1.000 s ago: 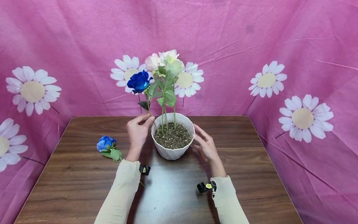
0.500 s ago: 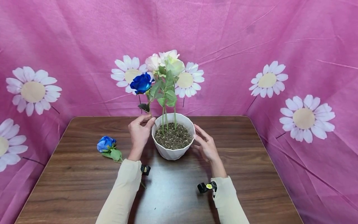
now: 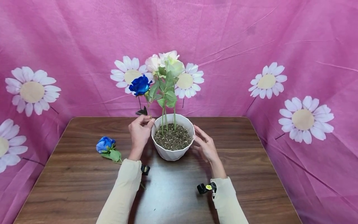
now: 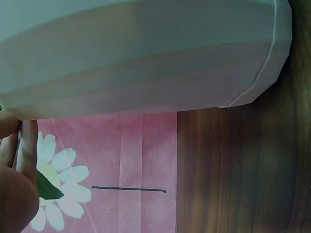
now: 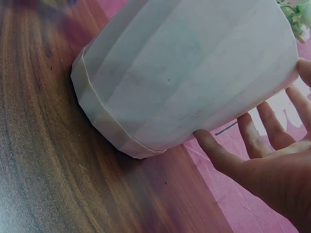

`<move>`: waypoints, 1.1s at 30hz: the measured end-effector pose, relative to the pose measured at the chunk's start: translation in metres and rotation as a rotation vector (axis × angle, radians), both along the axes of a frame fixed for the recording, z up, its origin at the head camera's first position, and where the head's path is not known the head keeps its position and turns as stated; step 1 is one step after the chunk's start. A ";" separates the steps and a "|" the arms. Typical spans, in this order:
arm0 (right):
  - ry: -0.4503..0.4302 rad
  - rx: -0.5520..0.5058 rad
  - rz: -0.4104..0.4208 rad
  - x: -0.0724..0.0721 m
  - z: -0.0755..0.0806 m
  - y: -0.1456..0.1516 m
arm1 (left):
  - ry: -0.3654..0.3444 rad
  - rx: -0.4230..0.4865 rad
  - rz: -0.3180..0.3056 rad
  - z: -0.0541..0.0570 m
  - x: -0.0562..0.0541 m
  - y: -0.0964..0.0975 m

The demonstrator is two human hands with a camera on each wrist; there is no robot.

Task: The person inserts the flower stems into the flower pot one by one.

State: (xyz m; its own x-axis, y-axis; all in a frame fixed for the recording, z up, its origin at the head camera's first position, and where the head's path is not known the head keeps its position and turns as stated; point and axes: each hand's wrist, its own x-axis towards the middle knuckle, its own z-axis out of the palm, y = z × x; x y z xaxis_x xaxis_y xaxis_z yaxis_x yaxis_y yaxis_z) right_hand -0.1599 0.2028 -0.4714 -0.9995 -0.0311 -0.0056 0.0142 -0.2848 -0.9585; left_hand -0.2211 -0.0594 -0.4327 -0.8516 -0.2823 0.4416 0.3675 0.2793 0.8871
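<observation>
In the head view my left hand (image 3: pixel 139 132) pinches the stem of a deep blue rose (image 3: pixel 140 85) between thumb and fingers, right at the left rim of a white faceted flower pot (image 3: pixel 172 154). The rose stands upright with its bloom tipped left; its lower stem is hidden by the hand and rim. My right hand (image 3: pixel 206 146) rests its extended fingertips against the pot's right side, as the right wrist view also shows on the pot wall (image 5: pixel 194 73). Pale pink and cream-white roses (image 3: pixel 175 66) stand in the pot's dark soil (image 3: pixel 174 138).
A lighter blue rose (image 3: pixel 105 144) lies on the wooden table (image 3: pixel 75 180) to the left, its stem running under the left forearm. A pink cloth (image 3: pixel 223 34) printed with large white daisies hangs behind the table and along both sides.
The blue rose has sunk a little, its dark leaf now just above the left fingers. The left hand has shifted slightly right. The right hand and pot have stayed in place.
</observation>
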 end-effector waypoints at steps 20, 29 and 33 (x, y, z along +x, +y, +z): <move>-0.018 -0.003 -0.008 0.001 0.002 -0.001 | -0.088 0.001 0.002 0.001 0.003 0.000; 0.032 0.021 0.004 0.002 -0.001 0.000 | -0.083 -0.039 0.039 0.001 0.005 0.001; 0.052 0.036 0.007 0.001 0.000 0.001 | -0.069 -0.052 0.044 0.002 0.003 0.001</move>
State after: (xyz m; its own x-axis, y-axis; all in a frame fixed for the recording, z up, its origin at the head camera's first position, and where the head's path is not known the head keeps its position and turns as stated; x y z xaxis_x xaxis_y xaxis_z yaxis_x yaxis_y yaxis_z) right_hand -0.1589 0.2039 -0.4715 -0.9982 -0.0390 0.0447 -0.0336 -0.2505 -0.9675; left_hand -0.2182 -0.0579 -0.4308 -0.8678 -0.2982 0.3975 0.2926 0.3399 0.8938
